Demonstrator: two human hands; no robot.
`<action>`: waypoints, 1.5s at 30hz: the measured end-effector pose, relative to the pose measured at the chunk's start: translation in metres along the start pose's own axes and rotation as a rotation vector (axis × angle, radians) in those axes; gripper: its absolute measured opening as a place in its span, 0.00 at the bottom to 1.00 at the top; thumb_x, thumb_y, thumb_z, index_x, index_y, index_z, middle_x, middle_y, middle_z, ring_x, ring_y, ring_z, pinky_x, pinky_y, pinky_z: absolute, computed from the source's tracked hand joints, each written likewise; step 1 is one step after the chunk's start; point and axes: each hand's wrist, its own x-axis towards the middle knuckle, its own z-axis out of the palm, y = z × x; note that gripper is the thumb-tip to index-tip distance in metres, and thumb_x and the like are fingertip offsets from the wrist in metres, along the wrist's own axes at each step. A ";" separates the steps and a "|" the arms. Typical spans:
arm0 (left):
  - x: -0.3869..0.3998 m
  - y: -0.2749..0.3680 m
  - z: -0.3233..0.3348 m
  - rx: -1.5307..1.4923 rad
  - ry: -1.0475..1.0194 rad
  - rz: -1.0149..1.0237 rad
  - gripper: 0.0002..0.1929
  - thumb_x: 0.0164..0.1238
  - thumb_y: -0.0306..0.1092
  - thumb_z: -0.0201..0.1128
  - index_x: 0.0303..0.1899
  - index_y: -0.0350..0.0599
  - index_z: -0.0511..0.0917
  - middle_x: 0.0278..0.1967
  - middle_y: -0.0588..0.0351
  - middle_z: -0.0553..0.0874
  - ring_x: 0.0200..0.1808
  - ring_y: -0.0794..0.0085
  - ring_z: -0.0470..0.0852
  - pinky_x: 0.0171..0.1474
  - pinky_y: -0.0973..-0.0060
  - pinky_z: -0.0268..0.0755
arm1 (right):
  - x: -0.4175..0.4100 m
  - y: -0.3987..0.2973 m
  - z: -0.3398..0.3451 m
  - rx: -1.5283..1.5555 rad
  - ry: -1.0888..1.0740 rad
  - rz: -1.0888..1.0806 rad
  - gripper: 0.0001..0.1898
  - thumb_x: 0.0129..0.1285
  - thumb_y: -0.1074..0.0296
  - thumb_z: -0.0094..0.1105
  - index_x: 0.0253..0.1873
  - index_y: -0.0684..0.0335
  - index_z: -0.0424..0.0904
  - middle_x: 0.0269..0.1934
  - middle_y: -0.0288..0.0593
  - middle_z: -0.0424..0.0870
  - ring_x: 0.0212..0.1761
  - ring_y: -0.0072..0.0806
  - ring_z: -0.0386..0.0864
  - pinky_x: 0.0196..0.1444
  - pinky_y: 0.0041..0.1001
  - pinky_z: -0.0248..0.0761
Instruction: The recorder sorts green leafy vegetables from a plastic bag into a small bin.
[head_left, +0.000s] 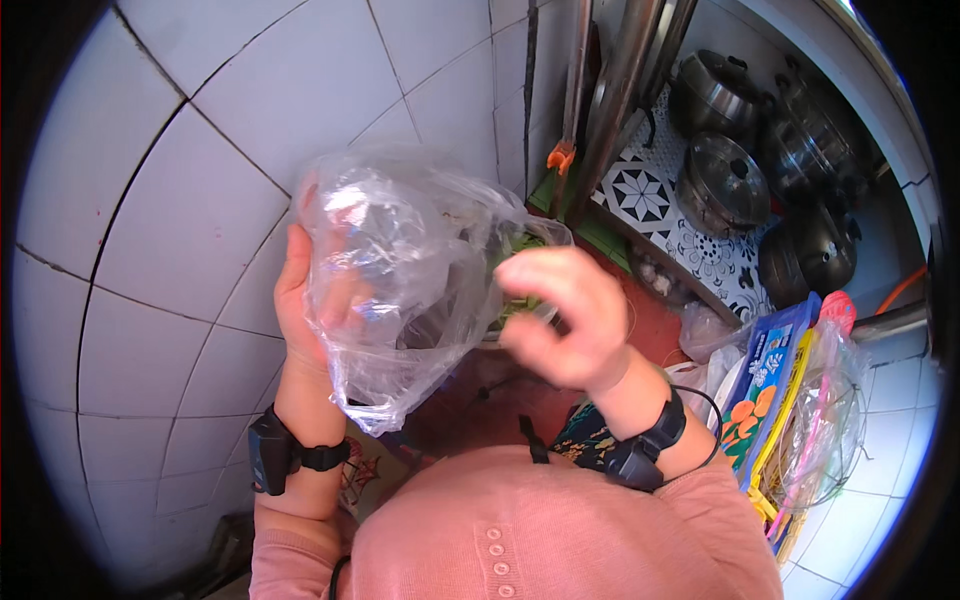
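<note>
A crumpled clear plastic bag (405, 277) hangs before my chest. My left hand (300, 292) holds it from the left side, with the thumb outside and the fingers blurred through the film. My right hand (574, 319) is beside the bag's right edge, slightly blurred. Its fingers are curved and parted from the thumb, and nothing shows between them. Green leafy pieces (529, 244) show beyond the bag and behind my right fingers. What they lie in is mostly hidden by the bag and the hand.
White wall tiles (195, 225) rise close on the left. Metal poles (622, 90) stand ahead, one with an orange clip (560, 158). Several lidded metal pots (722, 184) sit on a patterned shelf (637, 191) at right. A blue tray (772, 390) and a yellow basket (787, 420) lean below.
</note>
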 end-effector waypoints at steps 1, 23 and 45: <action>-0.002 0.002 -0.006 -0.004 -0.116 -0.055 0.24 0.74 0.50 0.33 0.67 0.59 0.51 0.57 0.46 0.72 0.14 0.70 0.69 0.20 0.73 0.66 | -0.003 -0.010 0.006 0.055 -0.059 -0.038 0.25 0.48 0.62 0.67 0.52 0.62 0.74 0.49 0.51 0.77 0.47 0.44 0.77 0.46 0.36 0.71; 0.003 -0.018 0.024 0.993 -0.027 -0.165 0.22 0.61 0.38 0.60 0.54 0.37 0.72 0.48 0.55 0.78 0.43 0.78 0.75 0.47 0.79 0.64 | 0.013 0.033 0.011 1.870 -0.171 0.900 0.37 0.61 0.42 0.46 0.68 0.59 0.49 0.60 0.70 0.60 0.51 0.63 0.72 0.37 0.49 0.78; -0.020 0.018 0.003 1.405 0.233 0.307 0.16 0.54 0.27 0.59 0.47 0.40 0.74 0.48 0.54 0.77 0.51 0.69 0.74 0.55 0.71 0.63 | 0.008 0.047 -0.026 1.459 0.205 0.884 0.26 0.67 0.45 0.36 0.64 0.53 0.63 0.51 0.59 0.75 0.12 0.23 0.67 0.18 0.19 0.64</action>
